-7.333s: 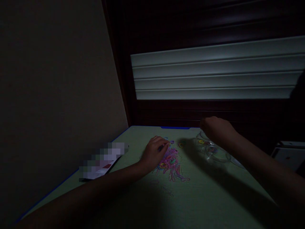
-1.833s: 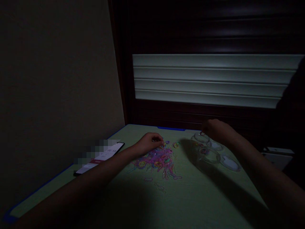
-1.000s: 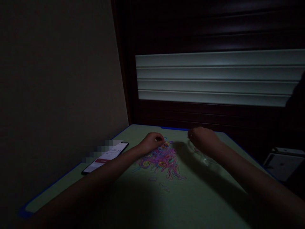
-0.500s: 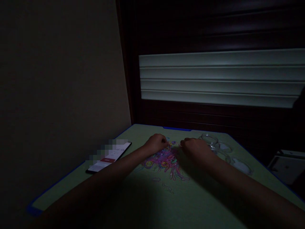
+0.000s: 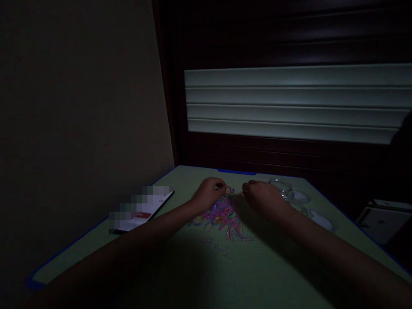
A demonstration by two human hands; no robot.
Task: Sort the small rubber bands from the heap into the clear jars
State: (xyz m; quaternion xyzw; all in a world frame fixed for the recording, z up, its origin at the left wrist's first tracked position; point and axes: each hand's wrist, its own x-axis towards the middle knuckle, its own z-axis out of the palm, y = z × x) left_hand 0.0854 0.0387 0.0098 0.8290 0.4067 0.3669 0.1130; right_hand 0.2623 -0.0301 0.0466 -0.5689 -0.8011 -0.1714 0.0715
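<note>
A loose pile of thin, colourful elastic bands (image 5: 225,214) lies on the pale green tabletop (image 5: 180,274). Above the pile's far left side, my left hand (image 5: 209,194) is closed in a pinch, with a small reddish elastic band (image 5: 228,189) at its fingertips. Across a short gap, my right hand (image 5: 262,196) hovers at the far right of the pile with curled fingers. A tiny pale spot shows at its fingertips, too dim to name. A few stray bands (image 5: 222,252) lie nearer to me.
Clear round jars (image 5: 280,185) and lids (image 5: 322,221) stand behind and beside my right forearm. To the left lies a phone (image 5: 141,216) with its screen lit. A white box (image 5: 383,223) is beyond the table's right edge. Wall and slatted panel close off the back.
The view has shifted slightly. A reddish band now shows at my left fingertips. My right hand keeps nearly the same place and closed shape.
</note>
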